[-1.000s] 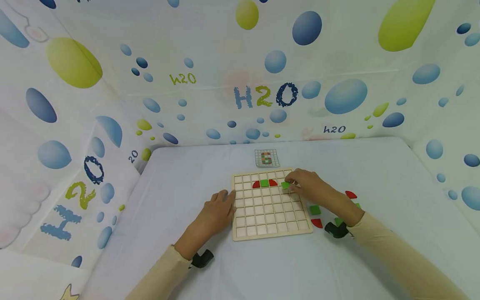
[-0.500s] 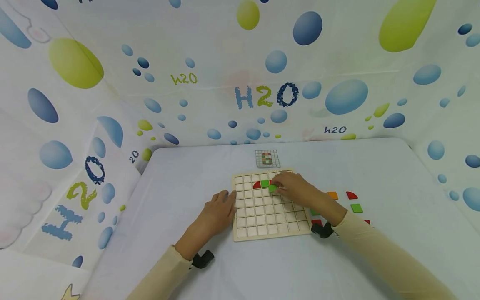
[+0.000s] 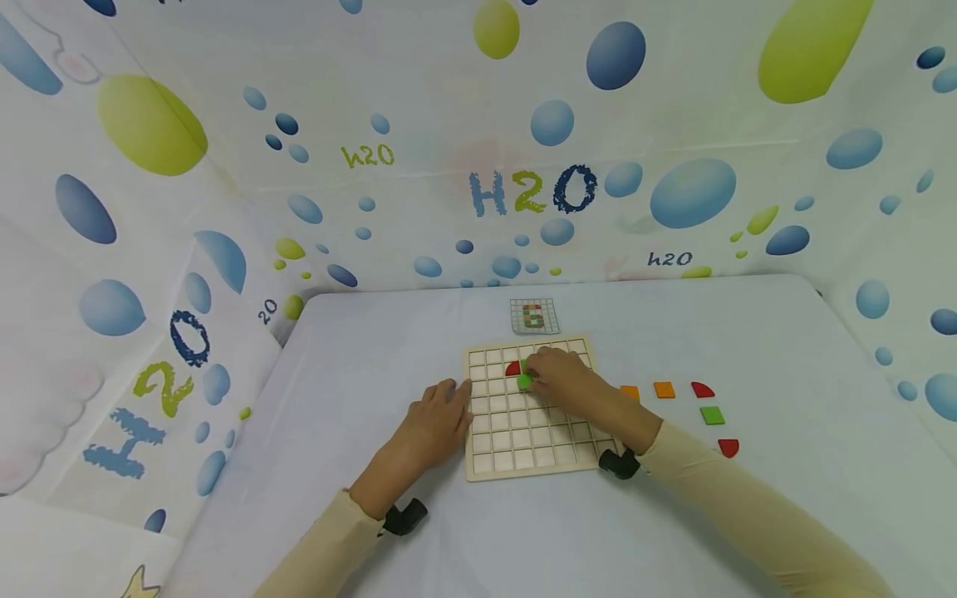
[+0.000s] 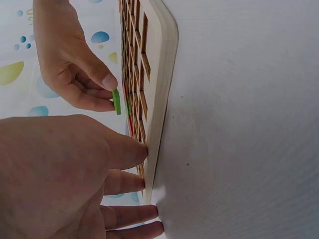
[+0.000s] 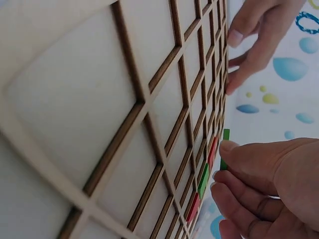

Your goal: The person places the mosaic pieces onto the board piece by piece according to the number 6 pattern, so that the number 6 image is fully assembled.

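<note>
My right hand [image 3: 564, 384] pinches a green square tile [image 3: 524, 382] between thumb and fingers, just above the upper part of a wooden grid board [image 3: 522, 459]. In the right wrist view that tile stands apart from the board, on edge to the camera. Beneath it, a row in the grid holds a red quarter-circle tile [image 5: 192, 207], a green square [image 5: 203, 180] and another red piece [image 5: 212, 152]; in the head view the right hand covers part of this row. My left hand [image 3: 432, 423] rests its extended fingertips against the board's left edge.
Behind the board lies a small gridded pattern card [image 3: 534, 316] with a coloured figure. Loose tiles lie right of the board: orange squares [image 3: 664, 389], a green square [image 3: 713, 415] and red quarter-circles [image 3: 728, 448]. The right forearm passes over the board's right edge.
My right hand has carried the green tile leftward across the board, from its upper right to the row of coloured pieces. The left hand has stayed at the edge.
</note>
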`<state>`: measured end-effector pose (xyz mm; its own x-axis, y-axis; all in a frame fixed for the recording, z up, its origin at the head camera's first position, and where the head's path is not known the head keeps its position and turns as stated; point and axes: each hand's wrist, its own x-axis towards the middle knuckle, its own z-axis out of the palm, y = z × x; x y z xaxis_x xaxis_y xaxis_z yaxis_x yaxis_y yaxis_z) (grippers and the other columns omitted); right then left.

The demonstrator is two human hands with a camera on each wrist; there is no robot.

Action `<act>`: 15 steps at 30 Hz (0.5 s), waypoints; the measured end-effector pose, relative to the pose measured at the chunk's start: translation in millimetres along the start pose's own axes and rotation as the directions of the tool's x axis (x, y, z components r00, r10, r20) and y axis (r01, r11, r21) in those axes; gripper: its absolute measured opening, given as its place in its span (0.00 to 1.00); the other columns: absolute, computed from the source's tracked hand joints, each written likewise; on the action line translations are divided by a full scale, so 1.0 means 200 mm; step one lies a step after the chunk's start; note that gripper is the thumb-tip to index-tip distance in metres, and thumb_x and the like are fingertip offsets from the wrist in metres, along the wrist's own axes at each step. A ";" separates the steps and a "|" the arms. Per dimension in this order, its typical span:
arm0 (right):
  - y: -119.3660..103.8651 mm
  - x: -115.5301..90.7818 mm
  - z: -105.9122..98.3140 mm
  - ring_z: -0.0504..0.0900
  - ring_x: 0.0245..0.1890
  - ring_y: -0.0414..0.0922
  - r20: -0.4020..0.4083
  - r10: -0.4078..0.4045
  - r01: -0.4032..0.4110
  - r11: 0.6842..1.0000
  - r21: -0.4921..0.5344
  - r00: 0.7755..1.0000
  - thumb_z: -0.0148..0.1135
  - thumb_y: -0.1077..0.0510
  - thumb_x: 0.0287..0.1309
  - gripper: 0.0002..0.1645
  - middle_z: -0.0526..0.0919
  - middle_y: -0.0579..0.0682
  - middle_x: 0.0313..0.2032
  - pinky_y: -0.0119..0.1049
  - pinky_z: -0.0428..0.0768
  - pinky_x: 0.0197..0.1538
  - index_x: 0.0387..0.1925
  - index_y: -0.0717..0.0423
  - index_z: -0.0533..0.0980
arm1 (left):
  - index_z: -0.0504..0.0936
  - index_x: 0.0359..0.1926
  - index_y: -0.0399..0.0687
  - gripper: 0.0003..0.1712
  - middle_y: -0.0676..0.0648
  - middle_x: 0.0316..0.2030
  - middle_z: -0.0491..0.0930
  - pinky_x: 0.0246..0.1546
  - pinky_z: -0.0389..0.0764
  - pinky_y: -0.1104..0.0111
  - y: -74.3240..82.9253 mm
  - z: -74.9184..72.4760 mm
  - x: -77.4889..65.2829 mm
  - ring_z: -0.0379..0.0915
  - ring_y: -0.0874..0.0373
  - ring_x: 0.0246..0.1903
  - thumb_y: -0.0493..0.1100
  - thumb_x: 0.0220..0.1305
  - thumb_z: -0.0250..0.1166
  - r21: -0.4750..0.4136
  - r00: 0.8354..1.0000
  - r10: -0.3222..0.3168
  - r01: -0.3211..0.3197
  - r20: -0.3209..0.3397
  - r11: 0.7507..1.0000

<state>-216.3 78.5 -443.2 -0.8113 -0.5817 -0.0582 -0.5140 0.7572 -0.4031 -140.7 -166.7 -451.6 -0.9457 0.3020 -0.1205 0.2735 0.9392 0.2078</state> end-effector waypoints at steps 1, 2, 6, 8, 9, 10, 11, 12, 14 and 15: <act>-0.01 0.01 0.00 0.83 0.53 0.50 0.003 0.000 0.000 1.000 -0.023 1.000 0.70 0.57 0.69 0.13 0.86 0.51 0.48 0.53 0.80 0.58 0.52 0.57 0.84 | 0.63 0.80 0.39 0.32 0.30 0.73 0.66 0.61 0.76 0.39 0.00 0.00 0.00 0.65 0.32 0.72 0.48 0.83 0.54 0.005 1.000 0.000 0.000 0.000 1.000; -0.02 0.01 0.00 0.83 0.52 0.50 0.008 0.003 -0.003 0.999 -0.038 1.000 0.70 0.57 0.69 0.13 0.86 0.51 0.48 0.53 0.80 0.57 0.52 0.57 0.84 | 0.63 0.80 0.39 0.32 0.30 0.72 0.66 0.61 0.76 0.39 0.00 0.00 0.00 0.65 0.32 0.72 0.48 0.83 0.55 0.005 1.000 0.000 0.000 -0.001 1.000; -0.05 0.03 0.00 0.83 0.49 0.52 0.028 0.021 -0.018 0.997 -0.078 0.999 0.71 0.57 0.69 0.14 0.85 0.52 0.46 0.54 0.79 0.56 0.52 0.58 0.84 | 0.63 0.80 0.40 0.32 0.31 0.73 0.66 0.61 0.76 0.39 -0.01 0.01 0.01 0.65 0.32 0.72 0.48 0.83 0.55 0.006 1.000 -0.004 0.004 -0.003 1.000; -0.06 0.03 0.00 0.83 0.50 0.52 0.032 0.028 -0.025 0.995 -0.098 0.999 0.71 0.56 0.68 0.14 0.85 0.52 0.46 0.54 0.79 0.57 0.52 0.58 0.84 | 0.63 0.80 0.40 0.32 0.31 0.73 0.66 0.61 0.76 0.39 -0.01 0.01 0.01 0.65 0.32 0.72 0.49 0.83 0.55 0.002 1.000 -0.006 0.006 -0.003 1.000; -0.07 0.03 0.00 0.83 0.50 0.52 0.032 0.034 -0.031 0.994 -0.101 0.999 0.72 0.56 0.68 0.14 0.85 0.51 0.46 0.54 0.78 0.58 0.52 0.57 0.84 | 0.63 0.80 0.40 0.32 0.31 0.73 0.66 0.61 0.76 0.39 -0.01 0.01 0.01 0.65 0.32 0.72 0.49 0.83 0.55 0.001 1.000 -0.007 0.007 -0.004 1.000; -0.07 0.04 0.00 0.83 0.50 0.52 0.032 0.036 -0.032 0.993 -0.111 0.999 0.71 0.56 0.69 0.14 0.85 0.51 0.46 0.54 0.78 0.59 0.51 0.57 0.84 | 0.63 0.80 0.40 0.32 0.31 0.73 0.66 0.61 0.76 0.39 -0.01 0.01 0.01 0.65 0.32 0.72 0.49 0.83 0.55 0.001 1.000 -0.007 0.007 -0.004 1.000; -0.08 0.04 0.00 0.83 0.50 0.52 0.032 0.036 -0.032 0.992 -0.124 0.999 0.71 0.55 0.69 0.14 0.85 0.51 0.46 0.55 0.78 0.59 0.51 0.57 0.84 | 0.63 0.80 0.40 0.32 0.31 0.73 0.66 0.61 0.76 0.39 -0.01 0.01 0.01 0.65 0.32 0.72 0.49 0.83 0.55 0.001 1.000 -0.008 0.008 -0.005 1.000; -0.08 0.04 0.00 0.83 0.51 0.52 0.032 0.039 -0.034 0.991 -0.132 0.999 0.71 0.55 0.69 0.14 0.85 0.51 0.47 0.55 0.77 0.60 0.51 0.57 0.84 | 0.63 0.80 0.41 0.33 0.31 0.73 0.66 0.62 0.76 0.39 -0.01 0.01 0.00 0.64 0.33 0.73 0.49 0.84 0.54 0.000 1.000 -0.011 0.011 -0.001 1.000; -0.09 0.04 0.01 0.83 0.52 0.53 0.030 0.042 -0.038 0.989 -0.144 0.999 0.71 0.55 0.69 0.14 0.85 0.52 0.48 0.55 0.77 0.60 0.52 0.57 0.84 | 0.63 0.80 0.40 0.33 0.31 0.73 0.66 0.62 0.75 0.39 0.00 0.01 0.00 0.64 0.33 0.73 0.49 0.84 0.54 -0.001 1.000 -0.013 0.013 0.000 1.000; -0.09 0.05 0.01 0.83 0.52 0.52 0.032 0.046 -0.040 0.988 -0.150 0.998 0.71 0.55 0.69 0.14 0.85 0.52 0.48 0.55 0.77 0.60 0.53 0.56 0.84 | 0.63 0.80 0.40 0.33 0.31 0.74 0.66 0.62 0.75 0.39 0.00 0.01 0.00 0.64 0.33 0.73 0.50 0.84 0.54 -0.001 1.000 -0.014 0.014 0.001 1.000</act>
<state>-213.7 58.4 -438.2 -0.8246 -0.5557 -0.1061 -0.5168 0.8162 -0.2585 -140.8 -167.2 -453.1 -0.9491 0.2894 -0.1240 0.2604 0.9430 0.2073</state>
